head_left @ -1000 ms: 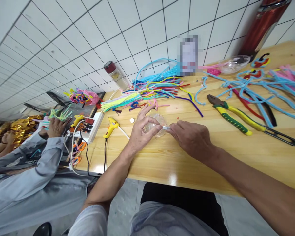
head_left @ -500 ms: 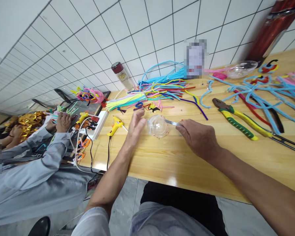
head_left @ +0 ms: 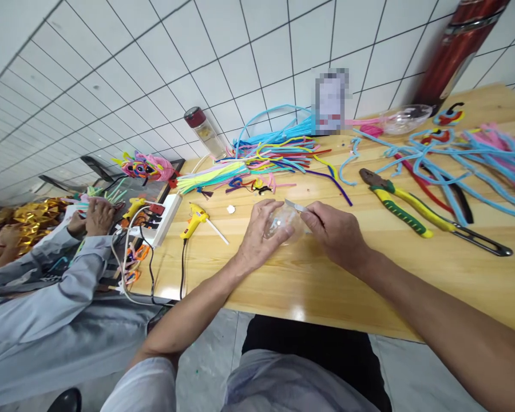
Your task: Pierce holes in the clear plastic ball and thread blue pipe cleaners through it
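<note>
Near the far edge of the table (head_left: 257, 286), an upright panel (head_left: 330, 103) is unreadably pixelated; to its right, a red flask (head_left: 457, 54) is cropped at its top. The left hand (head_left: 260, 234) partly covers a clear plastic dome (head_left: 282, 219); the right hand (head_left: 337, 232) hides one end of a flat metal tool (head_left: 294, 205).

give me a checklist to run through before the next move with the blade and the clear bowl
1. Bowl steadied: ok, the left hand is curled around it.
2. Blade firmly held: ok as far as shows, pinched in the right hand.
3. Left fingertips well clear of the blade: not ok, they are close to its tip.
4. Blade touching the bowl's rim: cannot tell from this angle.
5. Pliers out of the way: ok, lying apart, beyond the right hand.
6. Nearer glue gun cool: cannot tell; it lies apart from the left hand.
</note>
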The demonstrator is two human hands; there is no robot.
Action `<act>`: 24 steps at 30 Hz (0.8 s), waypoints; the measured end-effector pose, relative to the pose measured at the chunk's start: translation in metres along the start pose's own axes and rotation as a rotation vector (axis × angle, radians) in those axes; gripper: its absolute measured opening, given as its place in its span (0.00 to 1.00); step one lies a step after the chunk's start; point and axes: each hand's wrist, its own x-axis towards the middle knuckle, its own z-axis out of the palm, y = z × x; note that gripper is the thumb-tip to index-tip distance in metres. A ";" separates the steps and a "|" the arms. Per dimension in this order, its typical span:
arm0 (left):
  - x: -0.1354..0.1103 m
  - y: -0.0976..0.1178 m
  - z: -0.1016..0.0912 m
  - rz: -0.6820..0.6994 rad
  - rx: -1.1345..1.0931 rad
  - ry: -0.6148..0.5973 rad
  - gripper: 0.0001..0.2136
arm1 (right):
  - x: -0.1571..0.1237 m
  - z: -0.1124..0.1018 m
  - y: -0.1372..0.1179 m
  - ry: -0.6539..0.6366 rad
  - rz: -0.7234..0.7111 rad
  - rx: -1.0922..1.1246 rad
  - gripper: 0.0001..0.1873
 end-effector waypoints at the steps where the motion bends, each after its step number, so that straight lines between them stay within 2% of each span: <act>1: 0.000 0.000 0.002 0.005 -0.009 0.011 0.22 | 0.000 0.000 0.000 -0.006 0.010 0.008 0.22; 4: 0.002 -0.001 0.007 0.030 -0.010 0.047 0.18 | 0.001 -0.001 0.002 -0.014 0.038 0.021 0.22; 7: 0.009 -0.008 0.005 0.068 0.048 0.102 0.20 | 0.003 -0.004 0.005 -0.006 0.054 0.025 0.22; 13: 0.016 -0.022 -0.002 0.090 0.134 0.065 0.37 | 0.004 -0.007 0.006 -0.083 0.000 0.006 0.23; 19: 0.014 -0.024 -0.003 0.106 0.115 0.044 0.34 | 0.001 -0.012 0.000 -0.209 -0.108 -0.077 0.26; 24: 0.015 -0.025 -0.005 0.101 0.109 0.019 0.36 | 0.000 -0.014 -0.002 -0.282 -0.133 -0.150 0.24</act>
